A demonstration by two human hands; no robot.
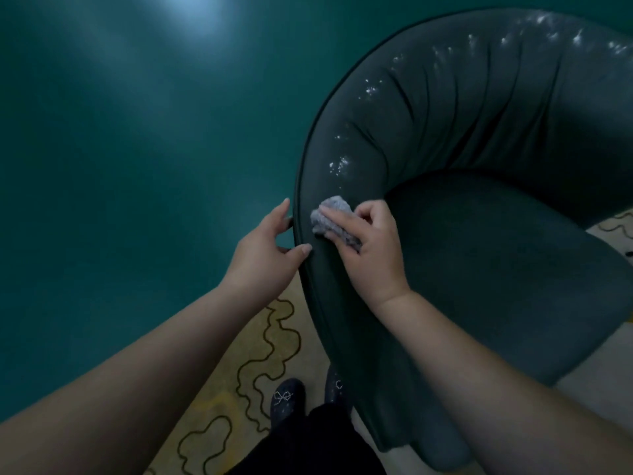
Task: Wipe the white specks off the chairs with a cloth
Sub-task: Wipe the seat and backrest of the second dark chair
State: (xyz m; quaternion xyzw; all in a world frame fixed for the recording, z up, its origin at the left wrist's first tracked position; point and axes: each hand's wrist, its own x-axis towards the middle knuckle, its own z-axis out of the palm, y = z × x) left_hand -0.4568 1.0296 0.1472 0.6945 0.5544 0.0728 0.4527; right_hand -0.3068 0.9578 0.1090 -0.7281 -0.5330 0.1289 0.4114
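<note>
Grey crumpled cloth (pixel 331 218) sits pressed under the right hand (pixel 368 246), whose fingers curl over it against the padded rim of the dark green upholstered tub chair (pixel 479 255). The left hand (pixel 265 250) steadies the chair's piped outer edge, thumb on the top of the rim and fingers reaching behind the back. White specks (pixel 339 164) lie just beyond the cloth and trail on along the curved backrest. Firm, overlapping strokes following that curve, with the cloth refolded as it loads, would likely clear them best.
</note>
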